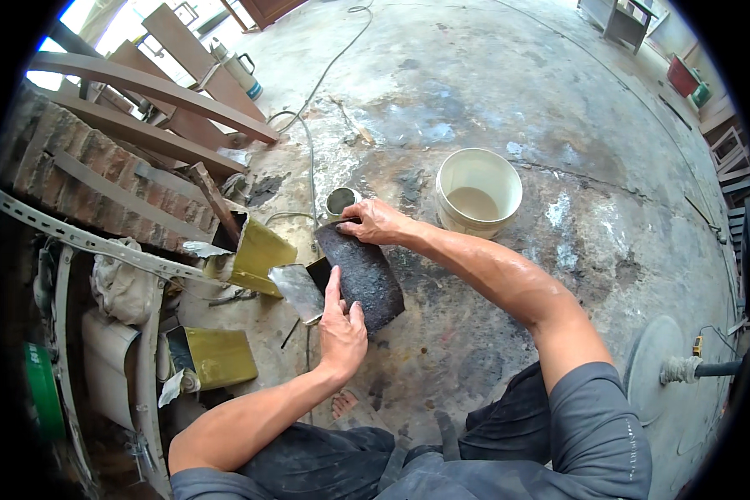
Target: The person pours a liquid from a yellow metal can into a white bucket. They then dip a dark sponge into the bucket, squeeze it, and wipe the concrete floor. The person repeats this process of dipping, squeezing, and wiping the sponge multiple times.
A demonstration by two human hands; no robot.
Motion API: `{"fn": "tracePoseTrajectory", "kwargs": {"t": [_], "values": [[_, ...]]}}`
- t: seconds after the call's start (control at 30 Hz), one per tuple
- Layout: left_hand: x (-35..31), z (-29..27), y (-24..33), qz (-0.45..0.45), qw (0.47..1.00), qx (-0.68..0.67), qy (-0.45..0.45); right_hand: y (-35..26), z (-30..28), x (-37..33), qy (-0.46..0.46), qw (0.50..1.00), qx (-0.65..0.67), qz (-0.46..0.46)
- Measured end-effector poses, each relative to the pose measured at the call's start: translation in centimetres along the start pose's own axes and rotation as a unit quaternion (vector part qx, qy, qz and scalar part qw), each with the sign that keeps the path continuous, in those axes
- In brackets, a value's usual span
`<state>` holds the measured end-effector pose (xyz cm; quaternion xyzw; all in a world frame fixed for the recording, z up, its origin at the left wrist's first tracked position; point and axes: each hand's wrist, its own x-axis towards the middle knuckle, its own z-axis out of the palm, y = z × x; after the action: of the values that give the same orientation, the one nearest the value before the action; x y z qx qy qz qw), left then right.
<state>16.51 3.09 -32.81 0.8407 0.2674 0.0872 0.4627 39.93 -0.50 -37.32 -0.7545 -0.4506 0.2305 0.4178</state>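
A dark, curved, rough-surfaced sheet (365, 279), which looks like coarse sandpaper, is in front of me, tilted between both hands. My right hand (377, 223) reaches across from the right and is closed on its upper edge, thumb and fingers pinching it. At the sheet's lower left side is my left hand (342, 329), index finger stretched along the edge and thumb against the surface; its other fingers are partly hidden. Just beyond the right hand stands an open tin can (341, 201). A bent shiny metal piece (297, 292) and a small black piece lie left of the sheet.
A white bucket (478, 180) with cloudy liquid stands ahead on the right. Cut yellow tins (218, 357), a perforated metal rail (100, 237) and stacked bricks (125, 179) crowd the left. A cable (310, 150) runs along the stained floor. A round disc (652, 372) lies at lower right.
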Motion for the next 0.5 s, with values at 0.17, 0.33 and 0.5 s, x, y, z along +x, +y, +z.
{"fn": "tracePoseTrajectory", "kwargs": {"t": [0.17, 0.33, 0.5], "values": [[-0.2, -0.4, 2.4, -0.067, 0.997, 0.038, -0.009, 1.3, 1.3, 0.0, 0.011, 1.0, -0.008, 0.015], [0.1, 1.1, -0.1, 0.055, 0.994, 0.094, 0.013, 2.5, 1.1, -1.0, 0.116, 0.988, -0.085, -0.06], [-1.0, 0.2, 1.2, -0.019, 0.992, 0.124, -0.011, -1.1, -0.9, -6.4, 0.103, 0.937, -0.171, -0.288]]}}
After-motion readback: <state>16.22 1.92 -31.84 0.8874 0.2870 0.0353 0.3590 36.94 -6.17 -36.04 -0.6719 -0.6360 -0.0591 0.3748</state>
